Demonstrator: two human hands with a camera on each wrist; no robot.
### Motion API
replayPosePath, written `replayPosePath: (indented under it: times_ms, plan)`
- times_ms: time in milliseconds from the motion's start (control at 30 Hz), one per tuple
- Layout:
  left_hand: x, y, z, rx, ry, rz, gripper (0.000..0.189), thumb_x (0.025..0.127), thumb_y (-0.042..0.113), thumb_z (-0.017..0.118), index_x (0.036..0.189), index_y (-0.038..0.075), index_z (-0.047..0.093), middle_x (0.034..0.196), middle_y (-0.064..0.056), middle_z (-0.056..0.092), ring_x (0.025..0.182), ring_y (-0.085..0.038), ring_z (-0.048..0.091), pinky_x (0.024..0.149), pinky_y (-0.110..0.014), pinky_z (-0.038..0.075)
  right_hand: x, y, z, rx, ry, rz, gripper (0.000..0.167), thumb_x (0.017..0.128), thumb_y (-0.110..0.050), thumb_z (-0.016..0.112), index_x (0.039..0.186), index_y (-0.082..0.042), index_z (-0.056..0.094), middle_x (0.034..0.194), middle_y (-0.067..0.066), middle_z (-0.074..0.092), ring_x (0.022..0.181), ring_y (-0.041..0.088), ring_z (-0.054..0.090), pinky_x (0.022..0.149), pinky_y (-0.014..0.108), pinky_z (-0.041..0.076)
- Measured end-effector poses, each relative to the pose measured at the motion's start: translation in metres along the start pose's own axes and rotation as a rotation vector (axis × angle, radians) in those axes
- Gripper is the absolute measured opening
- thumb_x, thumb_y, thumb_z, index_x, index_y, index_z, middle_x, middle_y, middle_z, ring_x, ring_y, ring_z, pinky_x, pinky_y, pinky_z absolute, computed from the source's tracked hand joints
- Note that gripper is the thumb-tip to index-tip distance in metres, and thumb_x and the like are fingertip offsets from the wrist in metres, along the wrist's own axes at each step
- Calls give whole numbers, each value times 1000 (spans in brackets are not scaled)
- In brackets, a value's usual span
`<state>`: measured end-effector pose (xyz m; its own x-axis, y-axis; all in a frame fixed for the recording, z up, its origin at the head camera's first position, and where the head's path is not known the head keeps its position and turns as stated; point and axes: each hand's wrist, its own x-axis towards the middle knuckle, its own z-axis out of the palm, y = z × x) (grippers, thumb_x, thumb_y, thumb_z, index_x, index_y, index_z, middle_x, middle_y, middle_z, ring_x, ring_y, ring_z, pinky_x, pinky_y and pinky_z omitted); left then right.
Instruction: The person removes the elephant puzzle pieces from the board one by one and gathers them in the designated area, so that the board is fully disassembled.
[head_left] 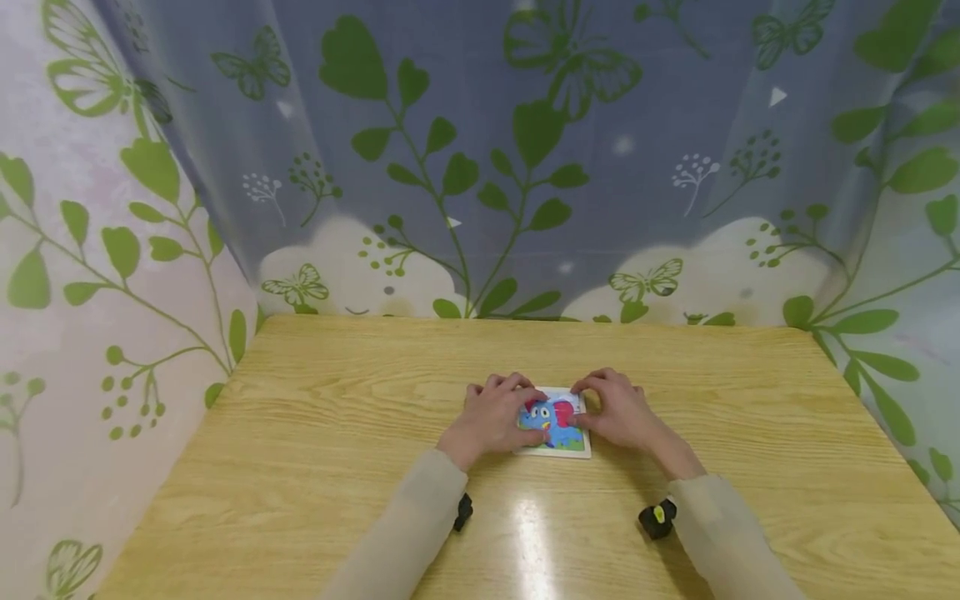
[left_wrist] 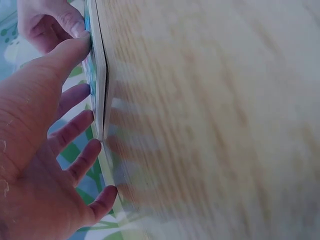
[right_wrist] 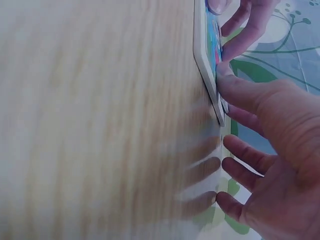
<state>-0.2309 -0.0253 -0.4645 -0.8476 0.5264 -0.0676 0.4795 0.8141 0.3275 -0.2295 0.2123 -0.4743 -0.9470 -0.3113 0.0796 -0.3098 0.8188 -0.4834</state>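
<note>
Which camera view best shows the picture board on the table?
The head view: it looks down on the picture board, so most of the colored face shows. The left wrist view catches it nearly edge-on, mainly the pale side; the right wrist view shows the edge plus a narrow strip of face.

The table (head_left: 337,408) looks like wood or a wood-effect laminate, pale with streaky grain, smooth and glossy enough to carry a bright streak of light and soft reflections of fingers; the picture board (head_left: 561,421) has a smooth printed face and a plain, pale, matt-looking edge, whether card or thin wood cannot be told; the backdrop (head_left: 480,167) is printed cloth, softly creased and mostly matt; the sleeves (head_left: 408,525) are matt cloth; the black wrist device (head_left: 657,518) looks like plastic.
</note>
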Motion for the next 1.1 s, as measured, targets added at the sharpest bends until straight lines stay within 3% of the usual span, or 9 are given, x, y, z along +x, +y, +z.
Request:
replayPosePath:
  times_ms: [300,833,1100]
  plan:
    - [0,-1,1,5,9,3,56,90,59,70,140,35,60,144,6,53,132,-28,47,100,-57,38,5,5,1,131,-25,8,31,86,-19,83,111,-4,72,101,10,63,89,22,54,81,36,45]
    - [-1,-1,1,5,14,0,58,88,60,71,140,36,61,145,6,53,131,-28,48,100,-56,38,7,5,5,233,-19,53,34,86,-17,83,112,-4,67,102,9,66,93,22,59,89,40,51]
    - [0,-1,0,20,20,-2,58,88,62,70,139,36,61,145,7,53,131,-27,48,101,-56,38,6,6,5,286,9,20,26,88,-8,78,111,-6,68,94,5,66,88,17,58,81,26,50]
